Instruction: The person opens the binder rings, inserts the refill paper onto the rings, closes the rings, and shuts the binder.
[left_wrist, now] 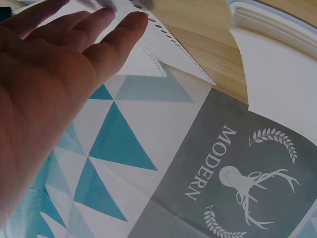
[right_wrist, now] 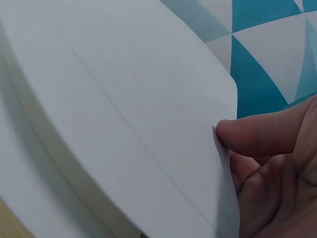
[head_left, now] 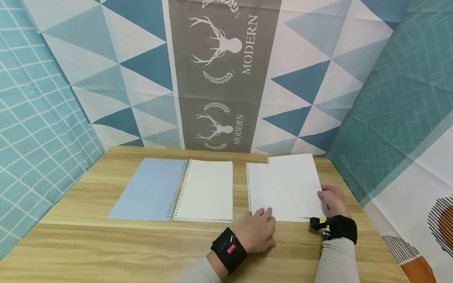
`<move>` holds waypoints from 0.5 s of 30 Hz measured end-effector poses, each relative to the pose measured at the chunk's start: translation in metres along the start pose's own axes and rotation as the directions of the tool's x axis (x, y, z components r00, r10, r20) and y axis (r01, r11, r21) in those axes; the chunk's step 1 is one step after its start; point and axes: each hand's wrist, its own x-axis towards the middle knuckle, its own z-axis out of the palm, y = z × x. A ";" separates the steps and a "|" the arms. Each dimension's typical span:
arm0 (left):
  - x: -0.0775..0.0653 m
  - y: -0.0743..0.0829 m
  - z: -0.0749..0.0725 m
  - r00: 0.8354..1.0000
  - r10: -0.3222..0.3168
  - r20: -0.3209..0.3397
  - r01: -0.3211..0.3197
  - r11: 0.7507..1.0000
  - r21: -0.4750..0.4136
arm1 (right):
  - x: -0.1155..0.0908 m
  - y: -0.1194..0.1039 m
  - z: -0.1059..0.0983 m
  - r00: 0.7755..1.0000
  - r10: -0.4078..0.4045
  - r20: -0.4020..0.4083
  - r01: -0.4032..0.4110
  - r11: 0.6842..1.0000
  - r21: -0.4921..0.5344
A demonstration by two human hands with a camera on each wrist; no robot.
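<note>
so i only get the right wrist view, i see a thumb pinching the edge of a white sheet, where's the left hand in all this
Observer: The left hand is at the near edge of the lower white paper, toward its left corner.
Operator: ok and is there any punching on the one being pinched
Observer: Yes, the upper white sheet shows a row of holes on its left edge, the side away from that thumb.
Operator: and what's off to the left of all that
Observer: A white paper stack lies there, with a pale blue sheet just to its left.
</note>
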 end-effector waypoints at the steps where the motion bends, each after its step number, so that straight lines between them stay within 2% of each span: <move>1: 0.000 0.000 0.000 1.000 0.001 -0.006 -0.001 1.000 0.003 | 0.000 0.000 -0.001 1.000 0.001 0.007 -0.001 1.000 0.010; 9: 0.002 -0.003 -0.002 1.000 -0.007 -0.028 0.006 1.000 -0.013 | -0.006 -0.001 -0.006 0.995 -0.007 0.097 -0.005 0.992 0.127; 12: 0.003 -0.004 -0.004 0.999 -0.021 -0.030 0.020 0.999 -0.032 | -0.007 -0.002 -0.008 0.990 -0.033 0.135 0.005 0.979 0.203; 15: 0.003 -0.008 -0.007 0.999 -0.035 -0.030 0.033 0.998 -0.059 | -0.008 -0.005 -0.008 0.983 -0.077 0.169 0.036 0.972 0.232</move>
